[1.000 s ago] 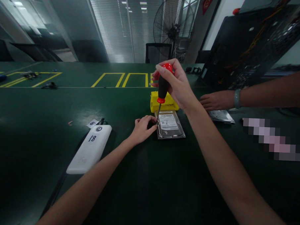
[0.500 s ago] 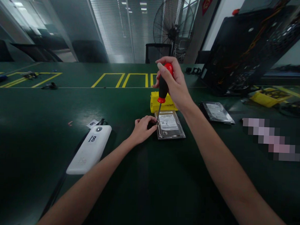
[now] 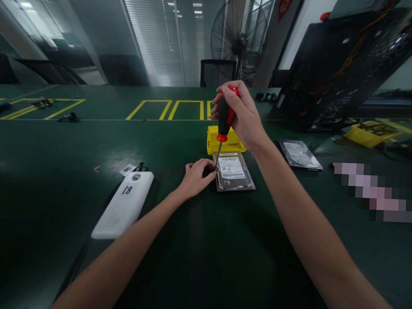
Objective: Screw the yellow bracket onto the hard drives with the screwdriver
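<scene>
A hard drive (image 3: 234,176) with a white label lies flat on the green table, its far end beside a yellow plastic case (image 3: 212,141). My right hand (image 3: 243,113) wraps round the red and black handle of a screwdriver (image 3: 224,116), held nearly upright. Its tip comes down at the left edge of the drive. There, my left hand (image 3: 196,177) has thumb and forefinger closed together round the tip, touching the drive's edge. Whatever small thing sits between those fingertips is hidden.
A white power bank (image 3: 123,208) marked 18, with a black cable, lies to the left. Another hard drive (image 3: 299,155) rests on the right. Behind it stand a black computer case (image 3: 329,73) and a yellow tray (image 3: 369,134) of dark parts. Yellow tape outlines mark the table's far side.
My right hand has turned slightly round the screwdriver handle, and its fingers have shifted a little. My left hand and the hard drive stay in place.
</scene>
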`<control>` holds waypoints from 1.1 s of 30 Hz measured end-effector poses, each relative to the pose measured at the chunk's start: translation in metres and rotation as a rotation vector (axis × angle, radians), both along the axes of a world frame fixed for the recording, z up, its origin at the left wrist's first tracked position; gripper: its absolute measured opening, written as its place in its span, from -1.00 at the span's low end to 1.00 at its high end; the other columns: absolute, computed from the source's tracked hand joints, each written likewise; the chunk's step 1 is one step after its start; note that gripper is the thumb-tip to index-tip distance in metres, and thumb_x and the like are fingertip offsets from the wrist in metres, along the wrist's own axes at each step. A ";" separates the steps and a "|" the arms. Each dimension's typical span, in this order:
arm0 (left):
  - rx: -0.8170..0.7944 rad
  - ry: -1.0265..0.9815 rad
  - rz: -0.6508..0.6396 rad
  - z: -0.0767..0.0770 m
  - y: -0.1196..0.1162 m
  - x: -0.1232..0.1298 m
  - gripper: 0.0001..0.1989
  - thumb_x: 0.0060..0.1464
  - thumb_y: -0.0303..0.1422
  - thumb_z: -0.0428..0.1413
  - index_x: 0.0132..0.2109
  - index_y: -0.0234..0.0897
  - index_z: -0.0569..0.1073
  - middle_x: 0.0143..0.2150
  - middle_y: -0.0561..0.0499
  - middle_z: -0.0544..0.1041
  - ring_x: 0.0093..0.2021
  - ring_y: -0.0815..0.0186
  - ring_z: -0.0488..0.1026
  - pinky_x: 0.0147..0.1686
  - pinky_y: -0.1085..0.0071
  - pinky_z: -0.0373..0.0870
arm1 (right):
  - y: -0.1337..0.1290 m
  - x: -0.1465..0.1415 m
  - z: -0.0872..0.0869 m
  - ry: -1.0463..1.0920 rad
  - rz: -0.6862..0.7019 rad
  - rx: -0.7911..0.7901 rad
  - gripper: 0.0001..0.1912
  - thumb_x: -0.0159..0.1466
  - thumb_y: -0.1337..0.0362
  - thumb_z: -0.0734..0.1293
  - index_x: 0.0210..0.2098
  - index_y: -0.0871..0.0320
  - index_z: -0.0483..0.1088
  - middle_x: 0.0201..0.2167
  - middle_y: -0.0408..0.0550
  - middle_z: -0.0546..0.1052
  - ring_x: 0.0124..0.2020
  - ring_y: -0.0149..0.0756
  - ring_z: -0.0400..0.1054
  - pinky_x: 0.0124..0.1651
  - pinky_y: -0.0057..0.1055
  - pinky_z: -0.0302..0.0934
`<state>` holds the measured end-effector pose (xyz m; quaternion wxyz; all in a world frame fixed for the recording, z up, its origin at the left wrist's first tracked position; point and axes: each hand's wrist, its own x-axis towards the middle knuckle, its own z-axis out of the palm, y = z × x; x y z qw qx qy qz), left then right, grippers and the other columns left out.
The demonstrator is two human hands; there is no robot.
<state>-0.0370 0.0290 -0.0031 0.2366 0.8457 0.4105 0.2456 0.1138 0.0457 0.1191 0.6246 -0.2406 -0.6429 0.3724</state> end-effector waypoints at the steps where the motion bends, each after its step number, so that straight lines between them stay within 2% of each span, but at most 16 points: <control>1: -0.002 0.004 0.002 0.000 0.000 0.000 -0.80 0.10 -0.25 -0.04 -0.13 -0.19 0.30 -0.10 0.04 0.42 -0.04 0.22 0.33 0.02 0.14 0.03 | 0.000 0.001 0.000 0.001 -0.002 0.002 -0.68 0.16 -0.01 0.26 -0.25 0.06 0.19 -0.33 -0.16 0.36 -0.38 -0.49 0.32 -0.30 -0.51 0.33; 6: -0.010 0.003 0.004 -0.001 0.001 -0.001 -0.78 0.11 -0.23 -0.05 -0.12 -0.18 0.30 -0.08 0.03 0.42 -0.04 0.22 0.33 0.03 0.13 0.03 | -0.001 0.001 0.000 -0.025 -0.006 0.003 -0.66 0.15 -0.01 0.28 -0.25 0.07 0.17 -0.36 -0.18 0.38 -0.39 -0.50 0.32 -0.26 -0.51 0.32; 11: -0.009 0.007 0.009 -0.002 0.001 0.000 -0.78 0.10 -0.24 -0.04 -0.11 -0.18 0.29 -0.08 0.03 0.42 -0.03 0.22 0.33 0.04 0.13 0.02 | -0.006 -0.001 0.002 -0.047 -0.045 0.002 -0.65 0.13 -0.03 0.28 -0.19 0.01 0.21 -0.43 -0.22 0.34 -0.47 -0.51 0.29 -0.30 -0.52 0.31; 15: -0.007 0.006 0.010 0.000 0.000 0.001 -0.78 0.10 -0.24 -0.04 -0.12 -0.19 0.29 -0.08 0.03 0.42 -0.03 0.21 0.33 0.03 0.13 0.03 | -0.010 -0.003 0.004 -0.056 -0.052 -0.011 -0.67 0.17 -0.07 0.21 -0.17 -0.04 0.24 -0.41 -0.20 0.33 -0.48 -0.47 0.28 -0.30 -0.46 0.31; 19: -0.013 0.004 0.008 0.001 -0.001 0.001 -0.79 0.10 -0.25 -0.03 -0.12 -0.19 0.29 -0.09 0.02 0.42 -0.03 0.22 0.33 0.03 0.14 0.03 | -0.010 -0.004 0.004 -0.027 -0.012 -0.045 -0.67 0.21 -0.06 0.14 -0.17 -0.01 0.25 -0.41 -0.16 0.30 -0.47 -0.44 0.27 -0.29 -0.40 0.33; 27: -0.013 0.001 0.005 0.000 0.000 0.001 -0.80 0.09 -0.26 -0.03 -0.13 -0.20 0.30 -0.11 0.02 0.42 -0.05 0.22 0.33 0.03 0.12 0.03 | -0.007 -0.001 0.004 -0.011 0.024 -0.032 -0.68 0.14 -0.03 0.26 -0.24 0.04 0.25 -0.32 -0.13 0.37 -0.33 -0.42 0.31 -0.25 -0.44 0.34; 33: -0.010 0.012 0.006 0.001 0.000 0.000 -0.79 0.10 -0.25 -0.04 -0.12 -0.20 0.30 -0.10 0.02 0.42 -0.04 0.22 0.32 0.02 0.14 0.04 | -0.010 -0.003 0.005 -0.028 0.005 -0.036 -0.67 0.12 0.00 0.30 -0.26 0.06 0.19 -0.32 -0.15 0.39 -0.35 -0.46 0.32 -0.23 -0.46 0.32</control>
